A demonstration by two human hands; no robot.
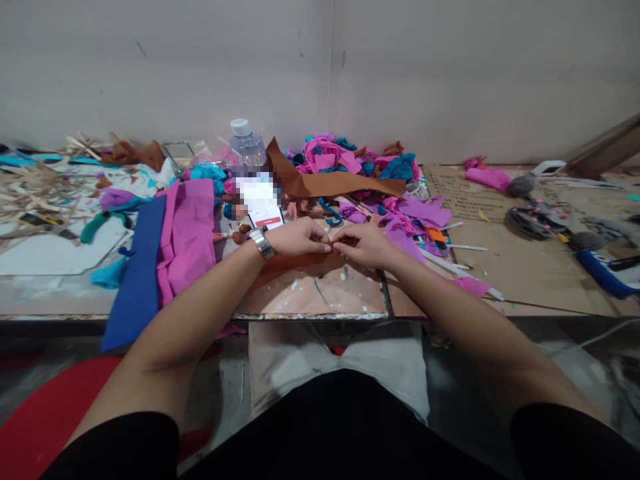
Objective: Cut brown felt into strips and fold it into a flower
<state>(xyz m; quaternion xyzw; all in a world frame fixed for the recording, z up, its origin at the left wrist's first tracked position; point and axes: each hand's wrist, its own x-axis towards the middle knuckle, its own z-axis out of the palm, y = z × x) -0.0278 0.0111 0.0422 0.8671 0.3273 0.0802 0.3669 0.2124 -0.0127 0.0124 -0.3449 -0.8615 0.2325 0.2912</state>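
Observation:
My left hand (297,238), with a metal watch on its wrist, and my right hand (363,245) meet at the fingertips over a piece of brown felt (300,263) lying on the table's near edge. Both hands pinch the brown material between closed fingers. A phone (261,200) with a lit screen stands just behind my left hand. A long brown felt strip (325,181) lies further back among pink, purple and teal scraps (345,160).
Blue felt (137,273) and magenta felt (187,233) hang over the table edge at left. A water bottle (246,141) stands at the back. Wooden sticks (35,187) lie far left. Cardboard (520,260), a blue-handled tool (607,277) and dark clutter sit at right.

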